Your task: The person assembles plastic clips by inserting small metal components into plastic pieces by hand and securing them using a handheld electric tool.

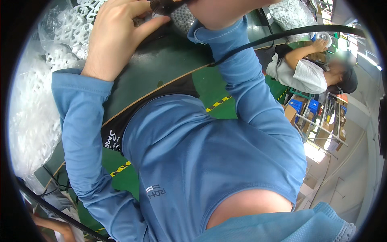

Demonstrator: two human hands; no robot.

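Note:
My left hand point(115, 36) is over the green work table point(161, 54), near the upper edge of the view. Its fingers bend inward and its thumb reaches toward a dark, shiny object point(164, 5) whose kind I cannot make out. Beside that object lies a light grey piece with a honeycomb surface point(183, 19), partly covered by my right hand point(219, 11). The fingers of my right hand fall outside the picture, so their grip is hidden. What the left fingers close on is largely cut off by the upper edge.
Clear plastic bags of white lattice-like parts point(34, 113) cover the left side. Another bag point(291, 17) lies at the upper right. A black cable point(290, 32) crosses my right sleeve. To the right, a co-worker point(304, 74) holds a white roll-shaped item point(323, 39). Another person's arm point(54, 224) appears lower left.

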